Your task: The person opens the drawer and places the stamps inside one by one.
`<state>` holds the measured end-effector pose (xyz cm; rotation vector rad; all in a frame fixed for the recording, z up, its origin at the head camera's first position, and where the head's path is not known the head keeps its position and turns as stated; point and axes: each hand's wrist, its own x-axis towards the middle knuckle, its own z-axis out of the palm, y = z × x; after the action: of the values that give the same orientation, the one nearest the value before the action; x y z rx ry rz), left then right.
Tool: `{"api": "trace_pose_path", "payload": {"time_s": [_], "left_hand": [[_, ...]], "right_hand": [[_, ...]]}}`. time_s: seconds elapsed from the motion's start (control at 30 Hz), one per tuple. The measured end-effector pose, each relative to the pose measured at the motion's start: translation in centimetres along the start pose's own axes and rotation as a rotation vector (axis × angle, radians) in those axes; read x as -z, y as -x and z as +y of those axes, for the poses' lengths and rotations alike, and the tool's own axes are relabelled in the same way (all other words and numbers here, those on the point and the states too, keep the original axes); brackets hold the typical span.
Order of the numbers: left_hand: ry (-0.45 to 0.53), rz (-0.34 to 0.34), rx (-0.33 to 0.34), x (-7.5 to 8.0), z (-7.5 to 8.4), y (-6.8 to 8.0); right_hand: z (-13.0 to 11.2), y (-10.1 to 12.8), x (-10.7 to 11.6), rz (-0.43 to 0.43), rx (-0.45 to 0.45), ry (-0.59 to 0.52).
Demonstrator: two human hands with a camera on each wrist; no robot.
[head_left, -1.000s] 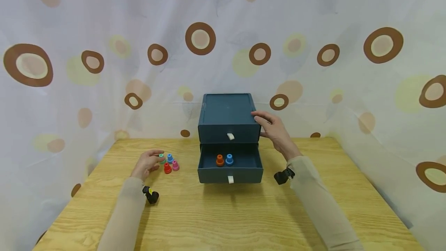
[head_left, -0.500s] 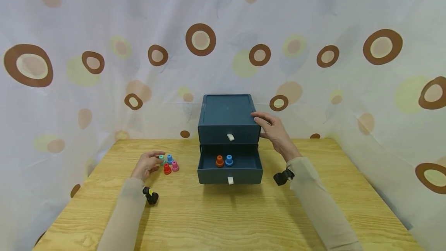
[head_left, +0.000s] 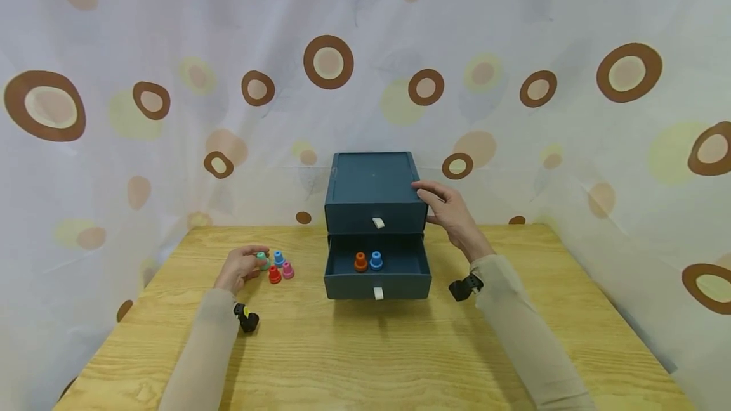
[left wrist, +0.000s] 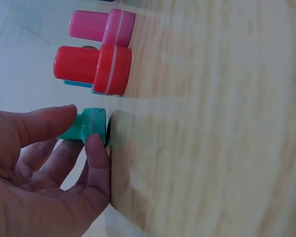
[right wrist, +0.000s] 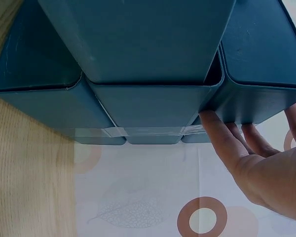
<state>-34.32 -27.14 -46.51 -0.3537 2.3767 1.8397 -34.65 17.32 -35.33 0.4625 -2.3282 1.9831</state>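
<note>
Right hand (head_left: 455,215), fingers loosely extended, is touching drawer cabinet (head_left: 371,182); left hand (head_left: 235,268) is pinching green stamp (left wrist: 93,122); slipping thumb could be tipping it right into adjacent blue stamp (head_left: 279,260).

Drawer unit (head_left: 374,179): dark plastic by look, smooth, satin, faint scuffs; a strip of clear tape (right wrist: 153,131) on it, slightly shiny. 2 pull tabs (head_left: 379,223): pale, matt; material uncertain. Green peg (left wrist: 93,123), red peg (left wrist: 76,64), pink peg (left wrist: 90,25): smooth plastic, mild sheen. Counter (head_left: 365,354): wood-grained, smooth, low gloss. Backdrop (head_left: 365,5): thin creased sheet, cloth or plastic, cannot tell. 2 sleeves (head_left: 197,351): matt cloth.
</note>
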Motion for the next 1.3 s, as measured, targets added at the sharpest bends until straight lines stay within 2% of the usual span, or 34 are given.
{"api": "trace_pose_path", "payload": {"time_s": [0.27,0.6,0.93,1.3], "left_hand": [[-0.017,-0.015,-0.023,0.1,-0.1,0.2],[0.015,0.03,-0.045,0.6,0.6,0.5],[0.012,0.049,-0.167,0.3,1.8,1.5],[0.035,0.049,-0.227,-0.7,3.4,2.4]], "right_hand": [[-0.1,0.0,0.1,-0.004,-0.007,0.003],[-0.2,0.0,0.1,0.0,-0.002,0.005],[-0.1,0.0,0.1,0.003,-0.012,0.014],[-0.2,0.0,0.1,0.001,-0.008,0.014]]}}
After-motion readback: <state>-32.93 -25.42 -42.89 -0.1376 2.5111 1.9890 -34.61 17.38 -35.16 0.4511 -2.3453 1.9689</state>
